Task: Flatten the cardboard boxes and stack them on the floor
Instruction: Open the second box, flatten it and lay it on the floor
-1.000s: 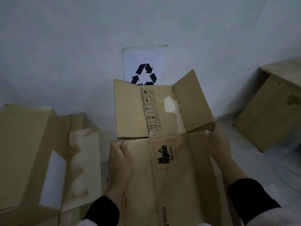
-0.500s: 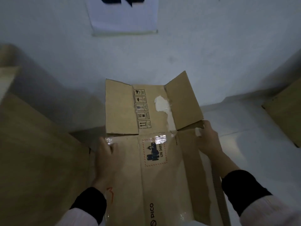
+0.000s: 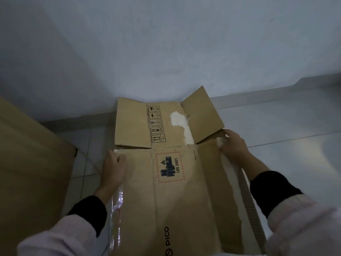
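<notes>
The flattened box (image 3: 177,182) lies over the tiled floor (image 3: 276,126) near the wall, its 2 far flaps raised, with the left hand (image 3: 113,170) gripping its left edge and the right hand (image 3: 233,145) pinching its far right corner.

Tan cardboard box (image 3: 184,196) with red-dashed black label (image 3: 170,168), white torn patch (image 3: 178,120); pale grey floor tiles (image 3: 276,122).

pale wall (image 3: 166,43), grey skirting (image 3: 258,93), white tiled floor (image 3: 286,130)
</notes>
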